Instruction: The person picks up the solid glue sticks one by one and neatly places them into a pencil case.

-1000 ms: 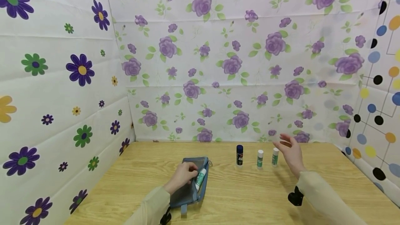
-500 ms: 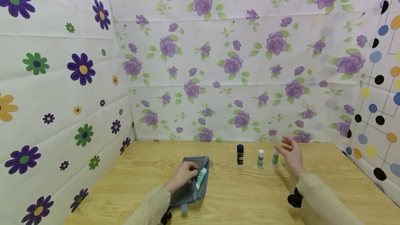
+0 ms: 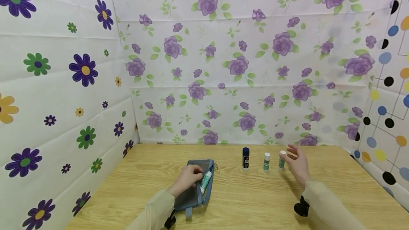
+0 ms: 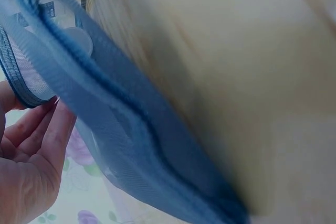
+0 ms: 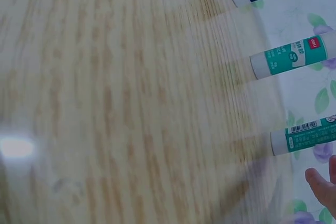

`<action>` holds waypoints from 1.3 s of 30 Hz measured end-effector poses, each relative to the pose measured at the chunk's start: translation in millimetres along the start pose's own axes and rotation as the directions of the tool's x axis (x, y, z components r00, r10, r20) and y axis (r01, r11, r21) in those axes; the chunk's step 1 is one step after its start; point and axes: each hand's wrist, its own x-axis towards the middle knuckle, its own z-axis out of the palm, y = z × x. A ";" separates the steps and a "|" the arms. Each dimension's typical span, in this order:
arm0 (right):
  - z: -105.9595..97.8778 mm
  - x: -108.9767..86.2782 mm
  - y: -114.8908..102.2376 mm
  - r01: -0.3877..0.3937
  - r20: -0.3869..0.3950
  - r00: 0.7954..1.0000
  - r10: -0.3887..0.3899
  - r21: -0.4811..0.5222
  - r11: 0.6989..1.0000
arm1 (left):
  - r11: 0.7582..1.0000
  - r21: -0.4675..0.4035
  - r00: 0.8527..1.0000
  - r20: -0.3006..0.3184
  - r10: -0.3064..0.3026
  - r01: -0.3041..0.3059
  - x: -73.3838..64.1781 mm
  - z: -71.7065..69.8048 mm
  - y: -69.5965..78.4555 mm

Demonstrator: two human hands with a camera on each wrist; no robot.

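Observation:
My left hand [image 3: 188, 178] pinches the opening edge of a blue-grey mesh zip pouch [image 3: 185, 200] lying on the table. In the left wrist view the fingers [image 4: 47, 135] hold the pouch's rim [image 4: 31, 100]. A green and white glue stick [image 3: 206, 181] lies inside the pouch, showing at its opening. My right hand [image 3: 298, 166], fingers apart and loosely bent, is beside the rightmost upright green glue stick [image 3: 281, 162]. Its thumb is close to the white cap. The right wrist view shows a fingertip [image 5: 314, 178] near that glue stick [image 5: 310, 136].
Another green glue stick [image 3: 266, 162] and a dark blue glue stick [image 3: 245, 159] stand upright to the left of the rightmost one. The wood-grain table [image 3: 243, 201] meets flower-patterned sheets [image 3: 223, 116] at the back and left, and a dotted sheet [image 3: 386, 134] at the right.
My right hand has lowered a little and come closer to the rightmost glue stick. My left hand and the pouch have stayed in place.

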 end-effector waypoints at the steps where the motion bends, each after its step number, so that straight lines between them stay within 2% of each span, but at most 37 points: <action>1: 0.8 -0.1 0.0 -0.008 -0.001 1.000 0.008 0.005 1.000 | 1.000 0.000 1.000 -0.002 0.001 -0.001 0.0 0.0 -0.4; 7: 8.1 -3.1 -3.0 -0.059 -0.006 0.998 0.059 0.039 0.998 | 1.000 0.000 1.000 -0.003 0.002 -0.002 -0.7 -0.2 -1.8; 16: 13.5 -4.7 -0.7 -0.078 -0.004 0.997 0.079 0.055 0.995 | 1.000 -0.006 1.000 -0.003 0.006 -0.006 -0.2 -0.5 -0.8; 22: 15.9 -6.0 -0.5 -0.086 -0.016 0.996 0.087 0.064 0.994 | 1.000 -0.024 1.000 0.020 -0.003 0.004 -0.8 -1.9 0.6; 39: 21.3 -3.0 7.6 -0.141 -0.074 0.987 0.140 -0.014 0.990 | 0.999 -0.032 1.000 0.015 0.001 -0.001 -0.1 -1.1 -0.7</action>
